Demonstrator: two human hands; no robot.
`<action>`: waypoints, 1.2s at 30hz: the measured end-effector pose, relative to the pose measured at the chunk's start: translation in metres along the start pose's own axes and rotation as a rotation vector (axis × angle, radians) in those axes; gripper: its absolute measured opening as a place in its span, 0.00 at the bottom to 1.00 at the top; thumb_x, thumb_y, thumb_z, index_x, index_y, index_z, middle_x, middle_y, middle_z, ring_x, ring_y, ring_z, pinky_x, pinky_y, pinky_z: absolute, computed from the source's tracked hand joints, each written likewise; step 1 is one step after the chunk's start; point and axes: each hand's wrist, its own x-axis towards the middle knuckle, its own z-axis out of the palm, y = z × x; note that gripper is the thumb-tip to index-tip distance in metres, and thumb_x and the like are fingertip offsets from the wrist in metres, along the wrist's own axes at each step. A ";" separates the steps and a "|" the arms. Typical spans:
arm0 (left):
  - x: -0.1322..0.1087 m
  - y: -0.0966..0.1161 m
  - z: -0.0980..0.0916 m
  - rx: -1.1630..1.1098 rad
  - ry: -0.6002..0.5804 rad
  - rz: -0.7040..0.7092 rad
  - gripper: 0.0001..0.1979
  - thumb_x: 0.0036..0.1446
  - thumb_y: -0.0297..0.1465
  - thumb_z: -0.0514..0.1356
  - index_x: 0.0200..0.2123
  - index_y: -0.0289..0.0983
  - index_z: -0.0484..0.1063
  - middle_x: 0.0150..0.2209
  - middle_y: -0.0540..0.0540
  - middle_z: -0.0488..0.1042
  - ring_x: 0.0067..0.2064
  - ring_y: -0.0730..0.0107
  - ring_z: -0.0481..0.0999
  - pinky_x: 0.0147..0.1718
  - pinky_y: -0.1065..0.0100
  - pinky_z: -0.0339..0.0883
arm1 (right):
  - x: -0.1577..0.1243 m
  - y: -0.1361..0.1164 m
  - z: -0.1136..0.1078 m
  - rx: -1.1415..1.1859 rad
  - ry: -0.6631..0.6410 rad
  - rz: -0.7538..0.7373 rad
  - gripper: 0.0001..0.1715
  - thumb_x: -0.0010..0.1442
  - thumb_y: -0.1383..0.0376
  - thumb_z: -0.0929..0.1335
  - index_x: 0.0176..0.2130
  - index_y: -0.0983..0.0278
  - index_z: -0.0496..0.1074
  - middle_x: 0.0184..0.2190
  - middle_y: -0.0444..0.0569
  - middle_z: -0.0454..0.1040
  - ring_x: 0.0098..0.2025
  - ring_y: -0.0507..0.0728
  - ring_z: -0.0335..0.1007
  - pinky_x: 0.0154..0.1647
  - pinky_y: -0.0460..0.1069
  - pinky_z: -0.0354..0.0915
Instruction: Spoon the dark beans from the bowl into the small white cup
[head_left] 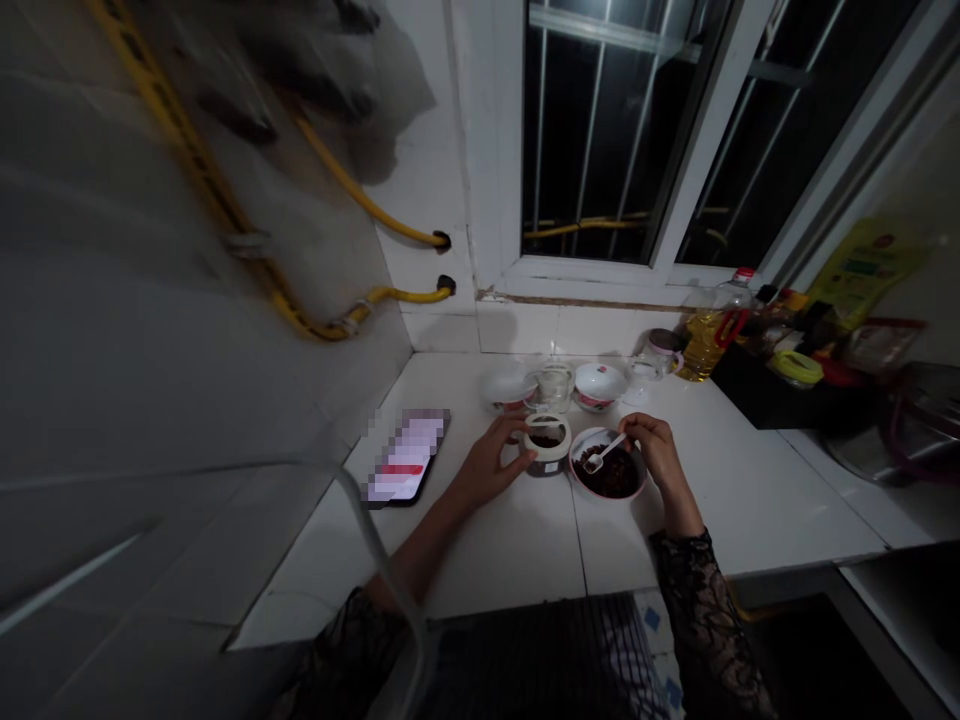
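Observation:
My left hand [501, 462] is wrapped round the side of a small clear jar [551, 466] with a cream rim and dark contents. Just right of the jar stands a bowl [609, 494] of dark red-brown, flaky food. A small white spoon [606, 453] is pinched in my right hand [649, 440], its head down at the food in the bowl. Behind these, two white bowls with red patterns, one on the left [510, 385] and one on the right [599, 383], flank a clear container [553, 384].
A lit phone [409, 455] lies on the white tiled counter [495, 560] to the left. At the back right are a glass jar [661, 352], an oil bottle [705, 340] and several condiments. A metal pot [862, 440] stands far right. Yellow pipes [247, 250] run along the left wall.

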 end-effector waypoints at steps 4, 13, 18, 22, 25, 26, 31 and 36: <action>0.000 -0.002 0.002 0.002 0.007 -0.007 0.13 0.62 0.37 0.62 0.48 0.41 0.70 0.56 0.39 0.73 0.57 0.57 0.75 0.46 0.60 0.77 | 0.001 -0.001 0.000 0.013 0.039 0.001 0.09 0.42 0.59 0.65 0.22 0.61 0.71 0.13 0.41 0.63 0.20 0.53 0.57 0.26 0.49 0.56; 0.000 -0.001 0.001 0.002 0.001 -0.003 0.13 0.61 0.36 0.63 0.48 0.41 0.70 0.56 0.39 0.73 0.57 0.57 0.75 0.46 0.60 0.77 | 0.002 -0.003 0.002 0.073 0.108 0.008 0.07 0.42 0.61 0.66 0.23 0.61 0.71 0.14 0.41 0.65 0.21 0.54 0.61 0.29 0.50 0.60; 0.000 -0.001 0.001 0.002 0.006 0.010 0.12 0.61 0.36 0.63 0.47 0.41 0.70 0.56 0.39 0.73 0.57 0.56 0.75 0.45 0.60 0.78 | 0.005 -0.011 0.013 0.064 0.128 -0.072 0.08 0.47 0.58 0.66 0.26 0.60 0.71 0.16 0.42 0.67 0.23 0.55 0.63 0.32 0.50 0.63; 0.000 0.001 0.000 0.008 -0.003 0.005 0.12 0.62 0.36 0.62 0.48 0.41 0.70 0.56 0.39 0.72 0.58 0.57 0.74 0.46 0.60 0.78 | -0.004 -0.023 0.027 -0.142 0.154 -0.368 0.12 0.60 0.57 0.64 0.33 0.59 0.73 0.23 0.45 0.72 0.31 0.58 0.68 0.41 0.54 0.65; 0.000 0.001 0.001 0.013 -0.004 0.006 0.12 0.62 0.36 0.62 0.48 0.41 0.70 0.56 0.39 0.72 0.59 0.57 0.74 0.46 0.60 0.77 | -0.013 -0.026 0.037 -0.435 0.006 -0.710 0.12 0.64 0.63 0.62 0.38 0.59 0.75 0.28 0.47 0.76 0.37 0.59 0.70 0.55 0.59 0.60; 0.000 0.001 0.001 0.012 -0.001 0.009 0.13 0.62 0.36 0.62 0.48 0.41 0.70 0.55 0.39 0.72 0.59 0.56 0.74 0.46 0.60 0.77 | -0.015 -0.026 0.039 -0.514 -0.061 -0.799 0.13 0.64 0.66 0.62 0.38 0.59 0.75 0.29 0.48 0.76 0.37 0.59 0.70 0.58 0.60 0.58; 0.000 0.000 0.001 0.001 0.008 0.005 0.13 0.62 0.36 0.62 0.48 0.41 0.70 0.55 0.39 0.73 0.58 0.56 0.74 0.47 0.60 0.77 | -0.015 -0.019 0.035 -0.561 -0.010 -0.852 0.15 0.66 0.67 0.60 0.40 0.58 0.75 0.28 0.47 0.77 0.36 0.59 0.71 0.57 0.61 0.59; 0.000 0.001 0.001 0.005 0.000 -0.001 0.12 0.62 0.37 0.62 0.47 0.41 0.69 0.56 0.38 0.72 0.58 0.56 0.74 0.46 0.60 0.77 | -0.006 -0.021 0.001 -0.479 0.180 -0.648 0.13 0.66 0.62 0.61 0.36 0.58 0.74 0.27 0.48 0.76 0.39 0.62 0.71 0.47 0.57 0.64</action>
